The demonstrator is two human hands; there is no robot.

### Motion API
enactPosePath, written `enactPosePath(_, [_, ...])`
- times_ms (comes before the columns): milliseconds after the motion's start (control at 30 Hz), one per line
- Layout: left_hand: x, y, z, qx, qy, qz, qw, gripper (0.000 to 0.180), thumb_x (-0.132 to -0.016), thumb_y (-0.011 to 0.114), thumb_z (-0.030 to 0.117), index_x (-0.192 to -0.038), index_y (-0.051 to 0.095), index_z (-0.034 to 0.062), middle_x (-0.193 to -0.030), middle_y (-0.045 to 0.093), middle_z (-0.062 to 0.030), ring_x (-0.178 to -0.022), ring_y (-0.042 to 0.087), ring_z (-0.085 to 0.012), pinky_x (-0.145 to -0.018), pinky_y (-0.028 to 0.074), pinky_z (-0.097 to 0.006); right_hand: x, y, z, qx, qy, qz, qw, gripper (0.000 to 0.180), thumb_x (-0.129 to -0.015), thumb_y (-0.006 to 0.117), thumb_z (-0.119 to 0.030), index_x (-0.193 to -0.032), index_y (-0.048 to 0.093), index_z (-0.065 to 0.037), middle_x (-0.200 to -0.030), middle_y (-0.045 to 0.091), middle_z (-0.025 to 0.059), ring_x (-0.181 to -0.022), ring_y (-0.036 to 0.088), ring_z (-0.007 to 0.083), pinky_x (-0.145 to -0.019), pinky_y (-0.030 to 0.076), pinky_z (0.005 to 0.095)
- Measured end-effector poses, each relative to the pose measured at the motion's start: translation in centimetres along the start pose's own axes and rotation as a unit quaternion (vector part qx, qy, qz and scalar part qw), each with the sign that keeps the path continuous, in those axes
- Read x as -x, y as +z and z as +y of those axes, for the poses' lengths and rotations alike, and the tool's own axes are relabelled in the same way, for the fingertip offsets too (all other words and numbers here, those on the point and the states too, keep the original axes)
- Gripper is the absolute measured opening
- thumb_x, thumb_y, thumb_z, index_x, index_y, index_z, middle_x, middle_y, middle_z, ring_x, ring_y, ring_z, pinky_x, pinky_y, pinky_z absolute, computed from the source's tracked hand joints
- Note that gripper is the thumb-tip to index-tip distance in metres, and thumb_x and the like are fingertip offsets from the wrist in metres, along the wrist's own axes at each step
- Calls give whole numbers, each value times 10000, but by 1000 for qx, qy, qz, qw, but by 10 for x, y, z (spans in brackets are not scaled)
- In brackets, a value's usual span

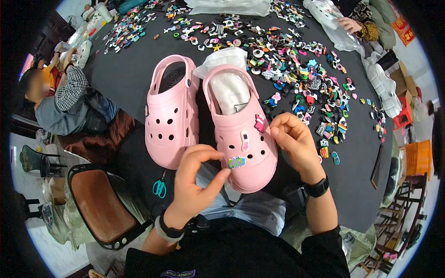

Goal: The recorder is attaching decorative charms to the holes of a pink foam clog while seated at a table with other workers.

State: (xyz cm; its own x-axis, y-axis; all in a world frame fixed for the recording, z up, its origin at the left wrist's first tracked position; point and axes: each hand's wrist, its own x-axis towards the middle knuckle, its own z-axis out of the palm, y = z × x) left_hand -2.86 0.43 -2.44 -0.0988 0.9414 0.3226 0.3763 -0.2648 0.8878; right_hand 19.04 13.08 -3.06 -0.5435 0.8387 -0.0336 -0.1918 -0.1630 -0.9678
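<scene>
A pink clog (pixel 250 176) lies toe toward me at the middle of the table's near edge, with white stuffing (pixel 229 92) in its opening. Its upper carries a green and purple charm (pixel 237 162), a small pale pink-and-white charm (pixel 245 141) and a dark pink figure charm (pixel 259 123). My left hand (pixel 194 178) is open beside the toe, thumb and forefinger apart near the green charm. On the other side, my right hand (pixel 294 141) has thumb and forefinger together against the clog's edge; whatever they pinch is hidden. A second pink clog (pixel 169 125) stands to the left.
Many loose shoe charms (pixel 306 74) spread over the dark table (pixel 350 185). Teal-handled scissors (pixel 159 187) lie at the near edge, by a brown-seated chair (pixel 102 204). Another person (pixel 69 102) sits at left; a hand (pixel 350 24) shows at far right near white clogs (pixel 384 90).
</scene>
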Motion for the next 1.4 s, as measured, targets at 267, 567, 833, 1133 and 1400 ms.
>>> enactPosePath(267, [-14,-48,20,-33,62,97,993,310,-768,636,-110,-1060,549,-48,-1050,536,-120,-1011,522,-204,-930,390,-301,-5,-8,3,-96,-24,56,994,534,-1041,283,-429,-942,588,-2,-564,420,-10,-525,362,85,-506,265,234])
enactPosePath(567, [-82,-51,39,-258,193,-76,944,231,-776,693,70,-990,628,13,-1016,593,-142,-987,555,-316,-890,420,-396,-9,-18,0,-194,-49,62,978,446,-1041,325,-372,-949,588,-23,-546,396,-16,-498,311,81,-504,249,247])
enactPosePath(833, [-105,-28,21,-219,64,-227,947,232,-844,691,133,-1014,595,8,-925,568,-88,-861,552,-193,-744,438,-296,-7,-19,-5,-193,-57,86,976,402,-1037,359,-336,-955,580,-10,-556,387,-21,-503,298,73,-497,233,238])
enactPosePath(1133, [-106,-30,28,-91,54,-205,973,249,-810,722,103,-972,570,-9,-894,566,-86,-840,552,-190,-755,433,-300,-3,-12,-10,-168,-55,78,981,384,-1030,392,-324,-940,585,-4,-575,375,-37,-532,300,63,-506,228,230])
enactPosePath(1400, [-101,-108,54,-19,26,-33,999,201,-855,663,-19,-1041,586,-15,-975,588,-13,-935,567,-94,-834,457,-246,-1,-10,-12,-169,-49,95,980,378,-1029,397,-316,-929,581,-1,-572,361,-42,-527,319,60,-499,233,227])
